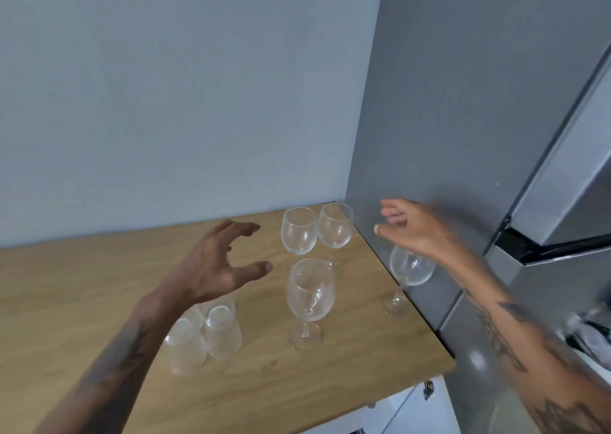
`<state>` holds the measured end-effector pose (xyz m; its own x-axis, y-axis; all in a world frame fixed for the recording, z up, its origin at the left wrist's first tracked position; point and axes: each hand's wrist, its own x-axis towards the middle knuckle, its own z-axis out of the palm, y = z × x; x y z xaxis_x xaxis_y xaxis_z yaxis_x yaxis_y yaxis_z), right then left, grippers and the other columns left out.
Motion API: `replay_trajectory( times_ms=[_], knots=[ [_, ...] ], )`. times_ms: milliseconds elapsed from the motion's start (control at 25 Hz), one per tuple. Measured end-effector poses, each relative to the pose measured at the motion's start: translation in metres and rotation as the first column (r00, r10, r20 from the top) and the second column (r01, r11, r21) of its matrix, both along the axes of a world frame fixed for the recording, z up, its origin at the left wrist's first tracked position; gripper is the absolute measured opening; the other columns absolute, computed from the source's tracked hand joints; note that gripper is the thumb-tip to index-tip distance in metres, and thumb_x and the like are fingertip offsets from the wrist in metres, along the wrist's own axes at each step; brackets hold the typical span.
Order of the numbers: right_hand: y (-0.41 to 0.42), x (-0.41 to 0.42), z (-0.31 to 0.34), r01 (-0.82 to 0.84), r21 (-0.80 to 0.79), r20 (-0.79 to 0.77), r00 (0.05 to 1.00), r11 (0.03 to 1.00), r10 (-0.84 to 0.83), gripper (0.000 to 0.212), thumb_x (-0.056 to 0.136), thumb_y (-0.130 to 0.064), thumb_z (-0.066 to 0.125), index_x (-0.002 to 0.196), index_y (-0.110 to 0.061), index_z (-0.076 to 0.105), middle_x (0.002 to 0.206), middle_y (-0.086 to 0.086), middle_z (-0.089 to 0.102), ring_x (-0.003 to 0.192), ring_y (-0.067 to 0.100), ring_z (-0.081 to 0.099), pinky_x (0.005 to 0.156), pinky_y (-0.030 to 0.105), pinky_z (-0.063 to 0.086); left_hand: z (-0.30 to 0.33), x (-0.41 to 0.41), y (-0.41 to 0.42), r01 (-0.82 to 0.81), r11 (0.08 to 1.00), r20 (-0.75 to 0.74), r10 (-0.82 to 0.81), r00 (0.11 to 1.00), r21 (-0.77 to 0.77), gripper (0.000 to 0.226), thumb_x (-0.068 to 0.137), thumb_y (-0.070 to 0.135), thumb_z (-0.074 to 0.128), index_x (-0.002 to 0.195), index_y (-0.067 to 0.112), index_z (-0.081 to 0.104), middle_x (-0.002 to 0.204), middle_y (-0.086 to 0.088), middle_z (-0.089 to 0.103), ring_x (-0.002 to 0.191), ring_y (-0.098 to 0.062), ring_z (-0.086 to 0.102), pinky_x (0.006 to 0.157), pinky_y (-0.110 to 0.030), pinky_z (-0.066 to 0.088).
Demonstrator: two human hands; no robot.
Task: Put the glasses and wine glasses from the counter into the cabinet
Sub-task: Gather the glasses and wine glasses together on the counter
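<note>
Several clear wine glasses stand on the wooden counter (82,284): two at the back corner (299,231) (335,227), one nearer the front (310,296), and one at the right edge (411,268) against the grey panel. Clear tumblers (220,332) stand upside down in a cluster under my left wrist. My left hand (215,261) hovers open above the counter, fingers spread toward the back wine glasses. My right hand (413,228), blurred, is open just above the right-edge wine glass, holding nothing.
A tall grey panel (429,119) bounds the counter on the right. A pale wall (165,86) stands behind. An open grey cabinet door (568,169) hangs at the upper right. Below the counter's front edge, white furniture with a small metal fitting (428,388) shows.
</note>
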<state>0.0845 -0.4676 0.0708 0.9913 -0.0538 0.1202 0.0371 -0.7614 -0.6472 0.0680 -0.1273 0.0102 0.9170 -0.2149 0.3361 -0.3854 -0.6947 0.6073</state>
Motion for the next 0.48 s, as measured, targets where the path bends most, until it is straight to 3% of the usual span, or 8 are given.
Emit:
replay_trajectory(
  times_ms=[80, 200, 360, 480],
  knots=[
    [-0.036, 0.031, -0.008, 0.081, -0.216, -0.075, 0.992, 0.973, -0.1, 0.064, 0.083, -0.025, 0.073, 0.14, -0.008, 0.051, 0.141, 0.011, 0.058, 0.129, 0.025, 0.055, 0.109, 0.033, 0.043, 0.012, 0.016, -0.055, 0.052, 0.987, -0.137, -0.031, 0.99, 0.154, 0.095, 0.064, 0.073, 0.073, 0.143, 0.027, 0.05, 0.138, 0.01, 0.053, 0.13, -0.009, 0.05, 0.106, -0.033, 0.046],
    [-0.068, 0.052, -0.032, 0.027, -0.465, -0.156, 0.981, 0.885, -0.112, 0.073, 0.075, -0.042, 0.076, 0.134, -0.006, 0.055, 0.138, 0.015, 0.058, 0.128, 0.031, 0.053, 0.105, 0.035, 0.044, 0.004, 0.028, -0.107, 0.065, 0.943, -0.282, 0.031, 0.959, 0.325, 0.116, 0.054, 0.083, 0.07, 0.15, 0.026, 0.038, 0.153, 0.006, 0.041, 0.14, -0.017, 0.042, 0.11, -0.038, 0.041],
    [-0.075, 0.061, -0.062, -0.069, -0.508, -0.238, 0.969, 0.859, -0.063, 0.084, 0.062, -0.053, 0.079, 0.131, -0.011, 0.056, 0.135, 0.011, 0.059, 0.125, 0.028, 0.054, 0.096, 0.033, 0.048, -0.022, 0.028, -0.127, 0.051, 0.903, -0.33, 0.103, 0.938, 0.427, 0.118, 0.046, 0.078, 0.073, 0.148, 0.028, 0.039, 0.141, 0.011, 0.049, 0.126, -0.013, 0.054, 0.099, -0.035, 0.048],
    [-0.066, 0.067, -0.072, -0.12, -0.505, -0.243, 0.97, 0.855, -0.008, 0.073, 0.062, -0.048, 0.081, 0.122, -0.012, 0.06, 0.125, 0.01, 0.062, 0.114, 0.025, 0.056, 0.078, 0.026, 0.042, -0.031, 0.026, -0.118, 0.004, 0.928, -0.353, 0.137, 0.925, 0.372, 0.106, 0.047, 0.069, 0.076, 0.142, 0.03, 0.046, 0.127, 0.013, 0.059, 0.104, -0.009, 0.058, 0.084, -0.028, 0.047]
  ],
)
